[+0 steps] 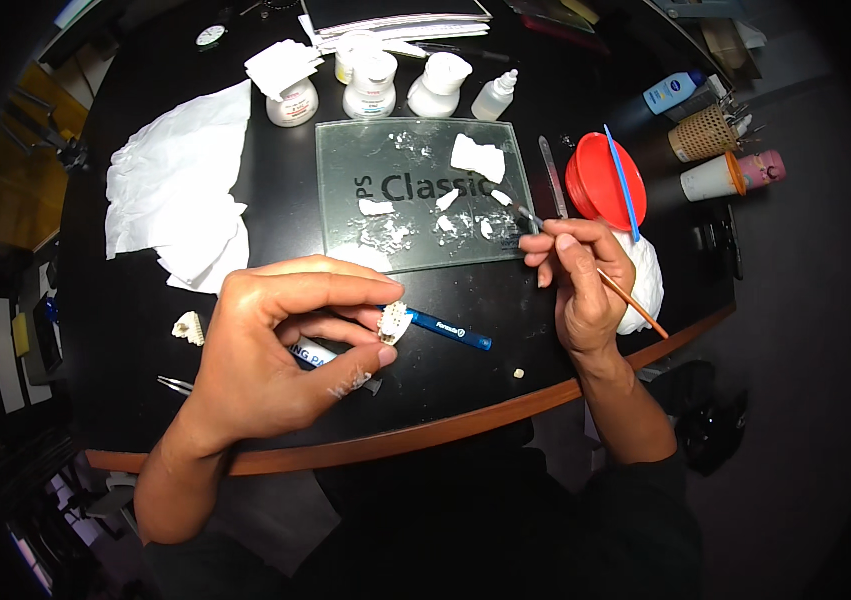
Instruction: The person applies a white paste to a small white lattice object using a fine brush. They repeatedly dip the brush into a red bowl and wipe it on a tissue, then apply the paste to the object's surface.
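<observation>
— What's in your left hand (286,345)?

— You pinch a small white tooth model (394,322) between thumb and fingertips, held just above the black table (126,330). The other fingers curl in under it.

— And your right hand (581,280)?

— It's closed on a thin brush (614,283) with an orange-brown handle. The handle runs back past your wrist toward the table edge, and the tip reaches onto the right edge of the glass slab (346,190).

— What lies on the slab?

— White dabs and lumps of paste, spread across its middle and lower part. The brush tip is touching or just over one of them; you can't tell which.

— Anything under your left hand?

— A blue pen (451,329) lies on the table just beside the tooth model, and a second white tooth piece (189,327) sits to the left of your wrist. Metal tweezers (176,384) poke out by your forearm.

— Farther off?

— Crumpled tissue (181,190) lies left of the slab. White jars (371,88) and a dropper bottle (495,97) stand behind it. A red bowl (596,180) with a blue stick across it stands right of the slab, near your right hand.
</observation>
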`<state>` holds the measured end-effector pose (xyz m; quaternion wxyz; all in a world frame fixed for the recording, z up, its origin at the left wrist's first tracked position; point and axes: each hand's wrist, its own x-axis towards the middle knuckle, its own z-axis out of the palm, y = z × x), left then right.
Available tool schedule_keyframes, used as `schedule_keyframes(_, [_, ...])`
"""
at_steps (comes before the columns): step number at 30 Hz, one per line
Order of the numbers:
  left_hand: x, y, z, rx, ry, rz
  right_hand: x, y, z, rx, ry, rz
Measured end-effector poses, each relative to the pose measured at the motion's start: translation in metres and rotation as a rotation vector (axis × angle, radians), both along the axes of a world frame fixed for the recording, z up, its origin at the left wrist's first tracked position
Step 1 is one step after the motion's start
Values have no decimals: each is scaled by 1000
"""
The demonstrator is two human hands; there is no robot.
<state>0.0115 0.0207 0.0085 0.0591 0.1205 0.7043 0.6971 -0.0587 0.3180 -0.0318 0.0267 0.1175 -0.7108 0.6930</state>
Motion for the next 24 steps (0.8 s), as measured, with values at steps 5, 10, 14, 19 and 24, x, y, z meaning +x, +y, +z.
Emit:
schedule_keyframes(5, [-1,1,1,-1,-24,7,1,2,-6,16,50,-6])
schedule_keyframes(10, [1,1,-1,-14,-29,0,5,1,-5,56,29,-84])
schedule_keyframes(14, [1,2,1,-26,-40,-6,7,-1,-1,109,38,-93])
schedule_keyframes(19, [0,-1,-4,-30,-46,-7,7,-5,-3,130,18,-97])
schedule_keyframes(24, [1,1,0,-38,-32,-10,7,-4,2,111,12,-91])
